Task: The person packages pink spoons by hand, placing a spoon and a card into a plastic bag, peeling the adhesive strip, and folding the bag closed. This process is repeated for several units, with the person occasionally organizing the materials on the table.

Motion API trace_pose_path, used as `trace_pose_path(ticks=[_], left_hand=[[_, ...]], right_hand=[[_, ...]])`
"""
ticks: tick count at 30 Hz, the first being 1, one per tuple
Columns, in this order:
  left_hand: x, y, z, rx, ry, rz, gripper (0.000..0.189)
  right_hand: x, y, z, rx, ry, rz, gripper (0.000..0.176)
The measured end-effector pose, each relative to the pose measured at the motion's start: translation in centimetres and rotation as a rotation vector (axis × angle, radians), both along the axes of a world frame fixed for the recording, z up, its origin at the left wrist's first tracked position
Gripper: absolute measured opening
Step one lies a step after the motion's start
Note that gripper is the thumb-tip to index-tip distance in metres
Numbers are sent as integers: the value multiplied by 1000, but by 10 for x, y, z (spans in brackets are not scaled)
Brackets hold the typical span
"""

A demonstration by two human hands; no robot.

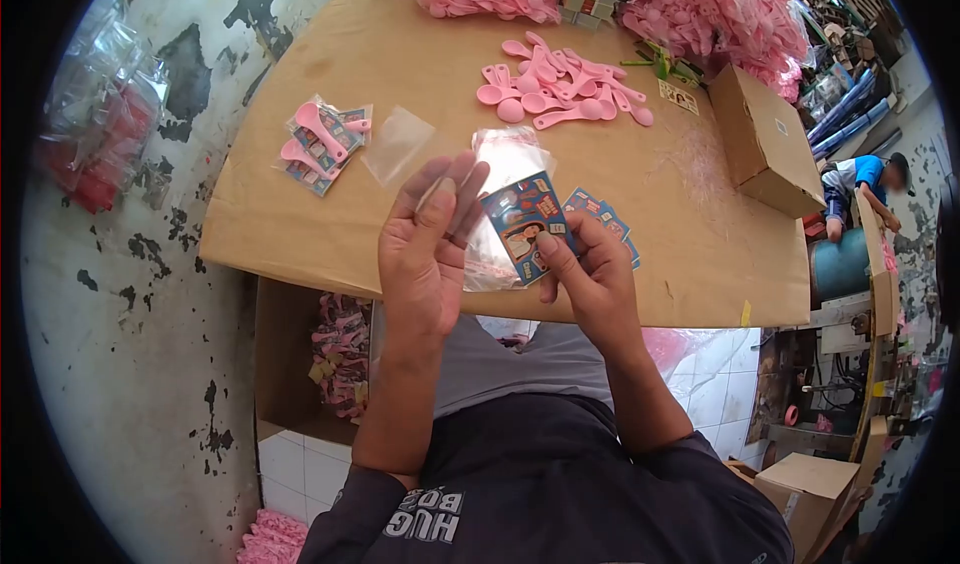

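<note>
My right hand (595, 274) pinches a blue printed card (525, 226) between thumb and fingers, above the table. Facing it, my left hand (425, 234) is raised with its thumb pressed against the fingers, holding a thin clear plastic bag (465, 214) that lets the fingers show through. Under both hands lies a stack of clear plastic bags (508, 149). More blue cards (605, 212) are fanned out just behind my right hand. A single clear bag (397, 144) rests flat to the left. Farther left, pink measuring spoons (318, 129) lie on bagged cards.
Loose pink spoons (570, 84) are heaped toward the back of the brown table (270, 214). Big bags of pink spoons (710, 14) and a cardboard box (765, 139) stand behind and right. A box of packed items (342, 354) sits below the left edge. Another person (865, 184) is at far right.
</note>
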State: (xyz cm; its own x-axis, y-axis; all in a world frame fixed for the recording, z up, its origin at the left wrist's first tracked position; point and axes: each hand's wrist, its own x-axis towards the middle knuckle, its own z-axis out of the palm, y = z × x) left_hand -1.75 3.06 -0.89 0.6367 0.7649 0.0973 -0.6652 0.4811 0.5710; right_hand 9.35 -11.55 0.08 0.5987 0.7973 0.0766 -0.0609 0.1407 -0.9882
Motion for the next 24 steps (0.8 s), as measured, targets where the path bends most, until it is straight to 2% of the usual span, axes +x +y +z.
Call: trace_pose_path(ticks=[5,14,17,19,24], left_hand=[[1,-9,-2,12,69,-7,34],[8,-16,-5,55,114,-5,32],[9,-19,-11,83,124,-58,32],[9,-21,-10,60,117,-62,32],[9,-21,-5,2,69,-14,34]], right_hand=[[-5,2,4,57,89,-11,21],[1,-9,-2,-49,-21,21,18],[0,-7,0,-50,-37,-22,20],[0,-5,0,73,-1,-119,21],[-6,-12,-1,2,40,-56,22]])
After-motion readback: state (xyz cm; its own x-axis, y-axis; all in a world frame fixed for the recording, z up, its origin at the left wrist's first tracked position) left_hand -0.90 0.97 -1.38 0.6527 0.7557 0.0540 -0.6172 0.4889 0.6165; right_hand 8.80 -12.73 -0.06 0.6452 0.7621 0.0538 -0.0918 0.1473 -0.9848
